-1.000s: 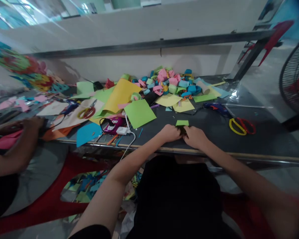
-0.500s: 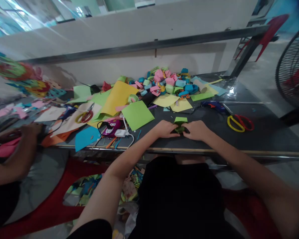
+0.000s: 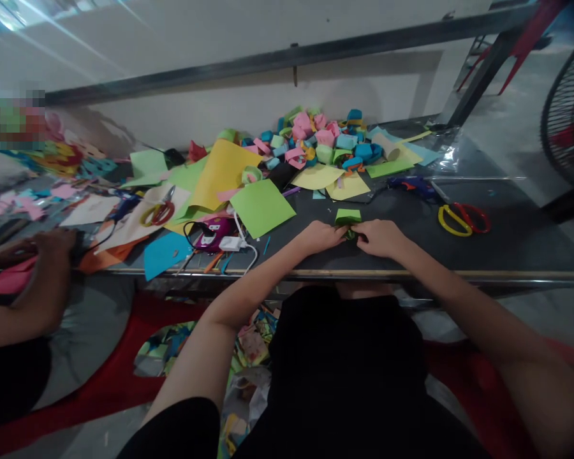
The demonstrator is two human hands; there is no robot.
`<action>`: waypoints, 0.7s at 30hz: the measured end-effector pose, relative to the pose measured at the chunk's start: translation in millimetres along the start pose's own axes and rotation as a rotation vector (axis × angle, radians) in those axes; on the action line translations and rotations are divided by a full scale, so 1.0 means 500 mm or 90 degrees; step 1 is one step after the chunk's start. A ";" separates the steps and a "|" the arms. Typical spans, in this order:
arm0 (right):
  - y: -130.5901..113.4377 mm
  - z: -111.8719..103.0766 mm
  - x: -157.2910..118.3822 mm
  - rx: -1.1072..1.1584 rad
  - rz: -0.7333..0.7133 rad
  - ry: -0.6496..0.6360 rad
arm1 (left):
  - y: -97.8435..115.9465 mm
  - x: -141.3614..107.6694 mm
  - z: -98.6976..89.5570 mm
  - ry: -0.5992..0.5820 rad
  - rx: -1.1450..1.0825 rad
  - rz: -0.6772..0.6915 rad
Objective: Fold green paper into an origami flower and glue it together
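Note:
Near the table's front edge, a small folded green paper piece [image 3: 348, 217] sits between my hands. My left hand [image 3: 321, 236] pinches its left side with bent fingers. From the right, my right hand [image 3: 379, 238] grips the other side, fingers curled. The lower part of the paper is partly hidden by my fingertips. Left of my hands lies a flat green sheet [image 3: 263, 208]. Behind them is a heap of small folded paper pieces [image 3: 325, 140] in pink, blue, green and orange.
Scissors [image 3: 463, 220] and a glue gun [image 3: 414, 186] lie at the right. A purple power socket [image 3: 215, 233] with cables sits left, beside a blue sheet [image 3: 166, 255]. At far left, another person's hands [image 3: 52, 245] hold pink paper. A fan [image 3: 571, 121] stands at the right.
The camera view has tilted down, so the table appears higher. My hands have shifted slightly around the green paper, which both still hold.

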State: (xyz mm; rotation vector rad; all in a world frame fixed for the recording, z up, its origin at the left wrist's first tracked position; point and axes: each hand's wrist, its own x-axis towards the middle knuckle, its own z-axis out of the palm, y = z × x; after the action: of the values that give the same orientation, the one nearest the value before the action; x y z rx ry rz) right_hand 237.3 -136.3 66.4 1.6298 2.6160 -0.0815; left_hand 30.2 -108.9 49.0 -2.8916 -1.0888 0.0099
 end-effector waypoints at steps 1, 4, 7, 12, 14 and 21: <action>0.005 0.005 0.001 0.010 0.004 0.011 | -0.002 0.000 -0.001 0.000 -0.005 0.006; 0.016 0.019 0.003 0.034 -0.011 0.047 | -0.005 -0.001 -0.004 -0.015 0.009 0.018; 0.022 0.025 0.005 0.054 -0.023 0.064 | -0.004 0.002 -0.009 -0.031 0.032 0.004; 0.027 0.034 0.010 0.102 0.022 0.122 | 0.009 0.018 -0.025 -0.008 -0.021 -0.141; 0.030 0.042 0.015 0.145 0.015 0.158 | 0.012 0.028 -0.030 0.010 -0.069 -0.186; 0.053 0.066 0.039 0.281 -0.013 0.199 | -0.006 0.064 -0.011 0.077 -0.254 -0.268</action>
State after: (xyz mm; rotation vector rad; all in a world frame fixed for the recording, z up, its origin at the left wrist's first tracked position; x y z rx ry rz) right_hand 253.0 -109.8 31.3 1.8745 3.0142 -0.4735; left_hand 52.5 -85.7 55.1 -2.8533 -1.8284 -0.4378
